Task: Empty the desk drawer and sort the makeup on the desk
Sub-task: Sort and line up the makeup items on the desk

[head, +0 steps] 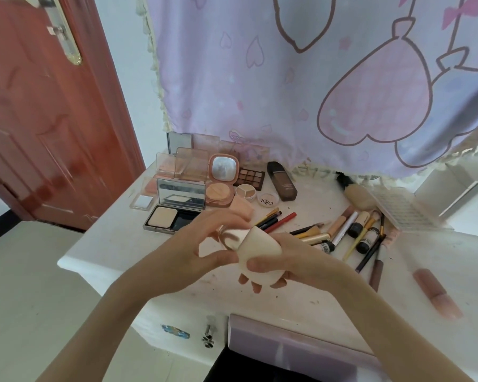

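Above the front of the white desk (116, 244), my right hand (290, 260) grips a cream makeup sponge (257, 252). My left hand (202, 241) holds a small rose-gold round object (229, 235) against the sponge's tip; what it is stays unclear. Open powder compacts (174, 208) and a round pink cushion compact (221, 180) stand at the back left. An eyeshadow palette (250, 177) and a dark foundation bottle (282, 181) lie behind. Pencils, brushes and tubes (348, 232) are heaped to the right. The open lilac drawer (287, 343) shows below.
A pink tube (436, 293) lies near the desk's right front. A clear lidded tray (409, 213) sits at the right back. A lilac heart-print curtain (315, 78) hangs behind the desk. A red-brown door (39, 119) stands left. Pale floor lies left of the desk.
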